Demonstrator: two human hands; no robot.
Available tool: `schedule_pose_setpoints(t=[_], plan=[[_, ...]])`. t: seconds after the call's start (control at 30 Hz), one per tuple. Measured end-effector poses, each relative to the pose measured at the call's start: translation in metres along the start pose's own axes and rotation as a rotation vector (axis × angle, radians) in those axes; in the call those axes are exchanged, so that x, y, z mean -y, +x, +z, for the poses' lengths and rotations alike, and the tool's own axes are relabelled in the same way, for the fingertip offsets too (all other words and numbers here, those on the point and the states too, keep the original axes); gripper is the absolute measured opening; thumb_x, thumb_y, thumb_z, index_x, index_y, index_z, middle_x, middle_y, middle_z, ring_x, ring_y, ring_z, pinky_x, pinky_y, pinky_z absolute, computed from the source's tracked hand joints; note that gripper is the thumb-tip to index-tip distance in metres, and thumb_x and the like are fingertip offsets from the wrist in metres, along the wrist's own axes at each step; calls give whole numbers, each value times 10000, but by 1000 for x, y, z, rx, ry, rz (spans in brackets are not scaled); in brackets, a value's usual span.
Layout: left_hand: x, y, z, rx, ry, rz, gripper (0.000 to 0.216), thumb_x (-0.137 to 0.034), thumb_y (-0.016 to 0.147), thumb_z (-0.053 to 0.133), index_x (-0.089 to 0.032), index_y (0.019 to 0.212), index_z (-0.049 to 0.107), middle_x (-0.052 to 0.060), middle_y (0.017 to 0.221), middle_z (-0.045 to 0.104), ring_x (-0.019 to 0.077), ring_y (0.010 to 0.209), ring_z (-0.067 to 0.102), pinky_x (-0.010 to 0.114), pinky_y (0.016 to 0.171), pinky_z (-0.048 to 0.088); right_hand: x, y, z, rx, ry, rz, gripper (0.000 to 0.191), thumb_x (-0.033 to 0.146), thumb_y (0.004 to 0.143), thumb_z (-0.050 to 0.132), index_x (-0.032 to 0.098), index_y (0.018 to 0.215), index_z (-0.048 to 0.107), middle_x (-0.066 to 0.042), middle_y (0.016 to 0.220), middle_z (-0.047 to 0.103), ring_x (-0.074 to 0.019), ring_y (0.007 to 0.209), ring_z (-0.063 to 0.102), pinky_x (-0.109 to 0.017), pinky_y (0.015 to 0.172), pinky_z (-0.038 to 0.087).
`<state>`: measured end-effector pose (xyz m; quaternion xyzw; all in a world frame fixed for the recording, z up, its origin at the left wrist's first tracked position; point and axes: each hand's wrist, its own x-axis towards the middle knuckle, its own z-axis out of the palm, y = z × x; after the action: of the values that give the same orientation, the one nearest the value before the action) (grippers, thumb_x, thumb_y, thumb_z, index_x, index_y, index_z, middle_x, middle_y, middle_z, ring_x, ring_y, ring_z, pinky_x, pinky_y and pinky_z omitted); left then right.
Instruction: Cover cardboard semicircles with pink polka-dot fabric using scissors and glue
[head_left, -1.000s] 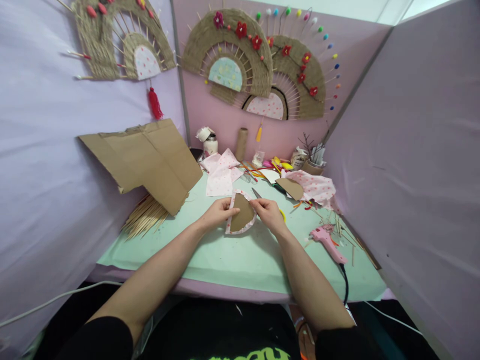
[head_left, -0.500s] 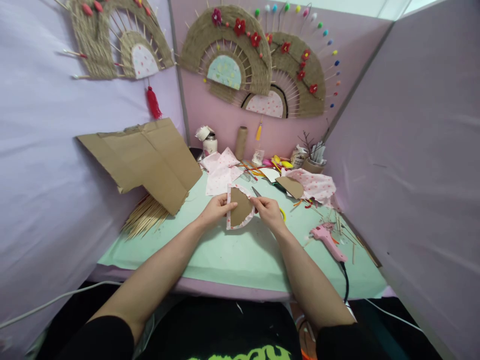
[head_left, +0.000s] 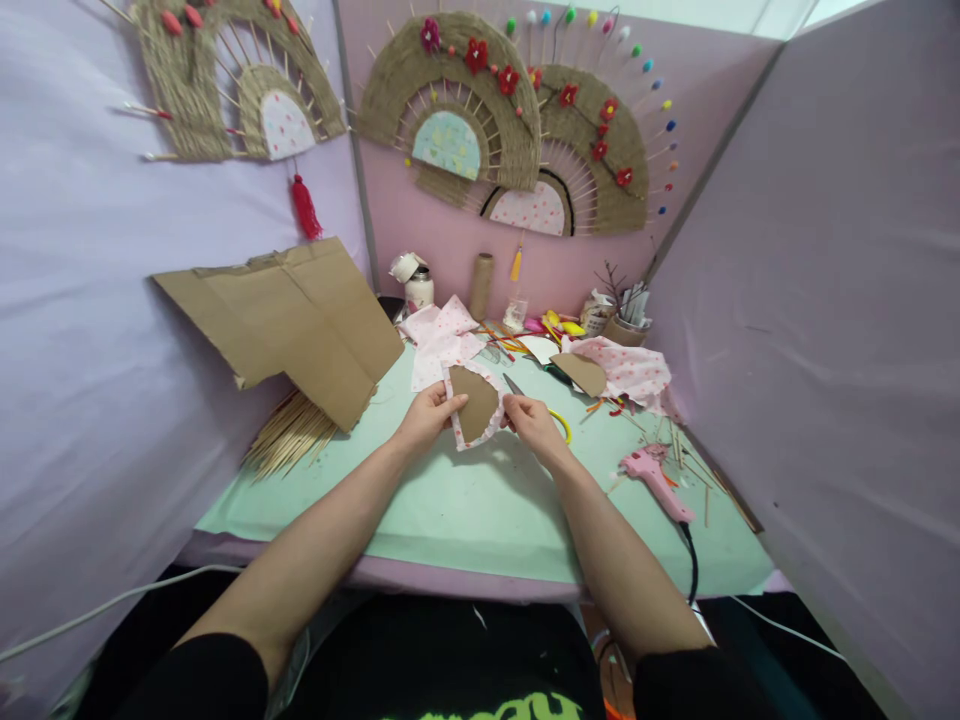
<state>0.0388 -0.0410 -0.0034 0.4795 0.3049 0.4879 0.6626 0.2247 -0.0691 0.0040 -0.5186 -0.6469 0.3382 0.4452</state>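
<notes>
A half-round piece of cardboard (head_left: 475, 402), its edges wrapped in pink dotted fabric, is held above the table between both hands. My left hand (head_left: 429, 418) grips its straight side, thumb lying on the brown face. On the curved side, my right hand (head_left: 529, 422) pinches the fabric rim between thumb and fingers. Scissors with a yellow handle (head_left: 562, 427) lie on the table just behind my right hand, which partly hides them. Behind the piece is a pink dotted cloth (head_left: 442, 338).
A pink glue gun (head_left: 658, 480) with a black cord lies at the right. Folded cardboard (head_left: 300, 320) leans over bamboo sticks (head_left: 291, 440) at the left. Another cut cardboard piece (head_left: 581, 374) lies by a second dotted cloth (head_left: 634, 370). Decorated twine fans (head_left: 375, 95) hang on the walls.
The half-round piece has tilted, its top leaning left, and shifted slightly left and up. Both hands keep their hold on it.
</notes>
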Motion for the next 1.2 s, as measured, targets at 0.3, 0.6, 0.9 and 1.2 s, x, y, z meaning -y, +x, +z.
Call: schedule_pose_setpoints(t=[0.3, 0.6, 0.9, 1.2], plan=[[-1, 1, 0, -51, -49, 24, 500, -385, 599, 787, -135, 994, 610, 96, 967, 712, 227, 886, 664, 367, 820, 502, 3, -2, 2, 47, 21, 7, 423, 530, 801, 508, 165, 613, 613, -3, 566, 575, -117, 531, 467, -229, 521, 358], [4, -2, 3, 133, 218, 103, 492, -394, 634, 773, -127, 1029, 653, 111, 1061, 686, 250, 966, 626, 369, 866, 471, 0, -3, 2, -169, 200, -112, 288, 451, 763, 625, 172, 803, 688, -25, 755, 647, -156, 687, 561, -263, 641, 448], [-4, -4, -5, -21, 151, 218, 497, -561, 718, 648, -124, 944, 717, 100, 923, 714, 199, 836, 646, 333, 818, 498, 10, -11, 5, -199, -45, -400, 194, 352, 824, 597, 189, 752, 675, -33, 687, 604, -151, 643, 512, -287, 624, 416], [-8, -6, -4, 21, 250, 211, 495, -536, 688, 684, -114, 943, 724, 115, 949, 723, 219, 856, 649, 320, 783, 497, 8, -12, 5, -196, -77, -428, 200, 357, 838, 588, 193, 752, 665, -33, 695, 602, -155, 656, 524, -291, 635, 424]])
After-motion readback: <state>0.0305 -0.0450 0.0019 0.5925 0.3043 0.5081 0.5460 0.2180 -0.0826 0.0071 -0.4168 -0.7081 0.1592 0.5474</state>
